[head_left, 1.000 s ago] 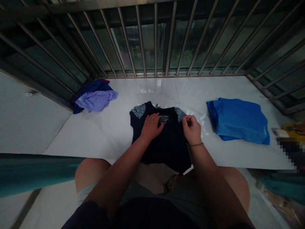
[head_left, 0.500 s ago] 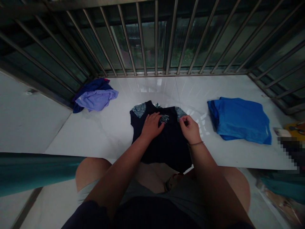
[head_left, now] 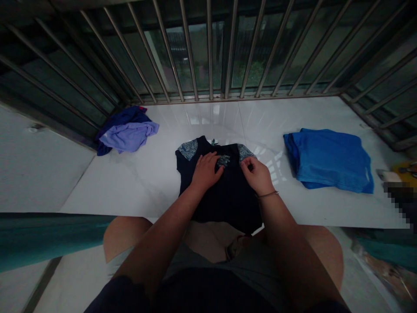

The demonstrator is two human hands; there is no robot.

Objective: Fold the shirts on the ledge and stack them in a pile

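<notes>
Shirt [head_left: 224,200] should be light and floppy, so grip its shoulders [head_left: 189,150]. Your left hand [head_left: 206,170] lies spread flat on it; your right hand [head_left: 257,174] seems pinched on cloth.

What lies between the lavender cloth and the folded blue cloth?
In the head view, a dark garment lies between the lavender cloth and the folded blue cloth, with the left hand and right hand on it.
</notes>
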